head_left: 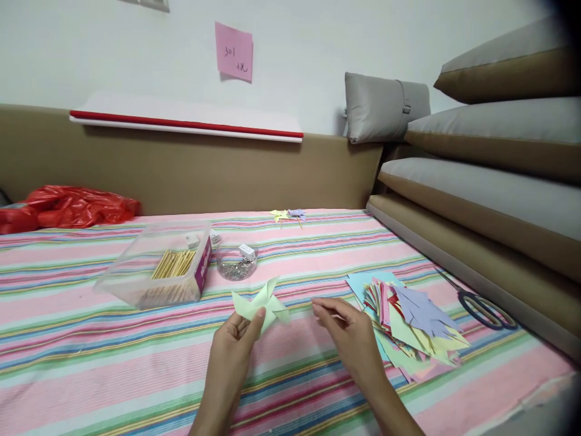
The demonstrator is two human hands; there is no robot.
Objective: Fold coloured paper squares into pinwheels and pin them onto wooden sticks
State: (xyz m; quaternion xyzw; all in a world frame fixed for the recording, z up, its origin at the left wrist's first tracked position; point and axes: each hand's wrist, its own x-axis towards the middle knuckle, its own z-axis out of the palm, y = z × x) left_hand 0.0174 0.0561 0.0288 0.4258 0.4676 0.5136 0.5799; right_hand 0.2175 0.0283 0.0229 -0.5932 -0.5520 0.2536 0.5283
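A pale green paper pinwheel is pinched between the thumb and fingers of my left hand, its folded blades spread above the cloth. My right hand hovers to the right of it, thumb and index fingertip together; whatever may be between them is too small to make out. Beyond my left hand, a round clear dish holds small metal pins and a white eraser-like block. Right of my right hand lies a pile of coloured cut paper.
A clear plastic box with wooden sticks stands at the left. Scissors lie at the right beside stacked cushions. Two small finished pinwheels lie at the back, and a red plastic bag at the far left.
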